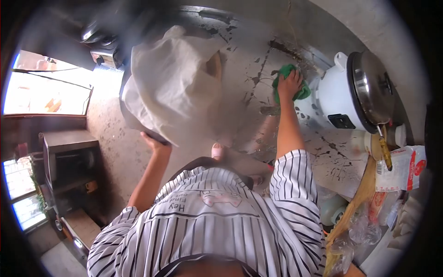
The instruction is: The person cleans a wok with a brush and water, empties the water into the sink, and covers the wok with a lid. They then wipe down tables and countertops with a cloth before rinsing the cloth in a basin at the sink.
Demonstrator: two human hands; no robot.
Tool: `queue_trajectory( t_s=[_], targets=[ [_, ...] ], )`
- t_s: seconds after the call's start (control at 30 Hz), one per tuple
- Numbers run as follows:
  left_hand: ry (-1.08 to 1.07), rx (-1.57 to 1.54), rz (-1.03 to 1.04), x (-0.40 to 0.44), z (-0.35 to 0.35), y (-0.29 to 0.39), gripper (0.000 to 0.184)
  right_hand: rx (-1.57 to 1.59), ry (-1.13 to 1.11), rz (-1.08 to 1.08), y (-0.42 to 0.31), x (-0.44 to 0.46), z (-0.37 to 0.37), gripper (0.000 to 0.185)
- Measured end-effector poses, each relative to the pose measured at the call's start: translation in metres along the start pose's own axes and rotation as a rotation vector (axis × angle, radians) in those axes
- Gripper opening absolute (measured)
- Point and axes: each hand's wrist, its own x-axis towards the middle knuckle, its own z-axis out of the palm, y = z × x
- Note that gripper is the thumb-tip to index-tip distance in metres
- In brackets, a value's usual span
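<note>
My right hand (290, 84) presses a crumpled green cloth (282, 74) against the worn, stained worktop (244, 87), beside a white rice cooker. My left hand (156, 142) is at the near left edge of a wide object draped in a white cloth (170, 78). A dark rim shows under the drape by my fingers, and they appear to grip it; part of the grip is hidden. A brown edge peeks out at the drape's right side, but what lies beneath cannot be made out.
The white rice cooker (339, 94) with a metal lid stands at the right. Near it are a yellow-handled tool (385, 150), a printed packet (399, 171) and plastic bags (364, 226). A dark shelf unit (69, 143) stands at the left by the windows.
</note>
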Motion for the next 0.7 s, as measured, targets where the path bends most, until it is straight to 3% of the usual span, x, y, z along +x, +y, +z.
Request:
queue_trajectory(
  t_s=[0.07,0.13,0.2,0.3,0.33,0.43,0.5,0.53,0.6,0.7],
  targets=[
    [-0.077,-0.007,0.062,0.033,-0.024,-0.024,0.074,0.015,0.013,-0.124,-0.017,-0.01,-0.001,0.056],
    [-0.078,0.009,0.019,0.024,-0.016,-0.031,0.074,0.184,-0.186,-0.155,-0.046,-0.036,-0.027,0.06],
    [-0.083,0.039,-0.04,-0.007,0.003,-0.033,0.075,0.296,-0.154,-0.284,-0.057,-0.083,-0.014,0.066],
    [0.067,0.019,-0.164,-0.05,0.038,-0.035,0.069,0.286,-0.436,-0.386,-0.077,-0.134,-0.072,0.064],
    [0.146,0.15,-0.154,-0.053,0.041,-0.037,0.073,0.337,-0.388,-0.433,-0.072,-0.157,-0.073,0.063],
    [0.15,0.28,-0.249,-0.032,0.027,-0.054,0.081,0.348,-0.331,-0.524,-0.044,-0.191,-0.091,0.058],
    [0.135,0.351,-0.343,-0.041,0.033,-0.065,0.094,0.307,-0.349,-0.473,-0.019,-0.204,-0.112,0.056],
    [-0.037,0.444,-0.399,-0.044,0.03,-0.068,0.1,0.312,-0.383,-0.478,-0.001,-0.206,-0.124,0.053],
    [-0.144,0.522,-0.419,-0.041,0.025,-0.077,0.099,0.233,-0.33,-0.4,0.041,-0.214,-0.144,0.051],
    [-0.14,0.58,-0.398,-0.033,0.02,-0.085,0.097,0.174,-0.184,-0.253,0.118,-0.223,-0.173,0.05]
  ],
)
